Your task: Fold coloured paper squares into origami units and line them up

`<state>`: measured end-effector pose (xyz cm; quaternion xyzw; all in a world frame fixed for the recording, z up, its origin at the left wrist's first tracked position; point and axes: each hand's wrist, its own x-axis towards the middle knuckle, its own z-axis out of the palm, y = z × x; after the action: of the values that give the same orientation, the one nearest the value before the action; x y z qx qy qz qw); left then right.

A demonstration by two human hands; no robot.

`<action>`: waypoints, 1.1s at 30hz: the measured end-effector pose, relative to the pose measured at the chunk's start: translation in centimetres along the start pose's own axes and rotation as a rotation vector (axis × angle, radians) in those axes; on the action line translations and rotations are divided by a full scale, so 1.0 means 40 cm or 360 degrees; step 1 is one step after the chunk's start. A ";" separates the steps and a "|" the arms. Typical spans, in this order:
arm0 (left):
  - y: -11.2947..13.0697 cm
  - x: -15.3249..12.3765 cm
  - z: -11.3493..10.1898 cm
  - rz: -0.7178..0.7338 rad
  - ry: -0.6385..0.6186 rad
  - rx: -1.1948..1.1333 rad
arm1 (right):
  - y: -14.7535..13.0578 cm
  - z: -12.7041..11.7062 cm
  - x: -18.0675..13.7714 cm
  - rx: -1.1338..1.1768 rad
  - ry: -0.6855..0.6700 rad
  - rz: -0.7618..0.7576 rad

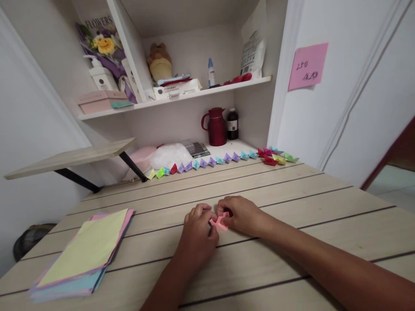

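Note:
A small folded piece of pink paper (221,222) sits between my two hands, just above the wooden table (292,203). My left hand (198,231) is curled and pinches its left side. My right hand (238,214) is curled too, with fingertips gripping the paper's right and top edge. Much of the paper is hidden by my fingers.
A stack of coloured paper sheets (86,252), yellow on top, lies at the front left. A row of several small folded paper boats (210,162) lines the table's far edge. Behind stand a red jug (216,126), a dark bottle (232,124) and shelves with clutter. A pink note (307,65) hangs on the wall.

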<state>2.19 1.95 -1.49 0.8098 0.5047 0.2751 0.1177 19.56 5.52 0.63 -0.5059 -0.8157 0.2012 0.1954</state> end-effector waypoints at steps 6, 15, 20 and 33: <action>-0.013 0.004 0.008 -0.0049 -0.0024 -0.0011 | 0.010 -0.002 0.001 0.0007 -0.0069 -0.0038; 0.000 -0.005 0.019 0.0027 0.0070 0.0067 | 0.005 -0.009 -0.003 -0.0204 -0.0019 -0.0185; 0.000 0.002 0.005 0.0024 0.0088 0.0015 | 0.011 0.000 -0.003 -0.0169 0.0023 -0.0139; -0.010 0.016 -0.001 -0.0020 0.0026 -0.0019 | 0.027 0.002 0.003 0.0016 -0.0031 -0.0131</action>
<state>2.09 2.70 -1.45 0.8037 0.5090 0.2839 0.1202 20.29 6.05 0.01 -0.4689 -0.8366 0.2021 0.1982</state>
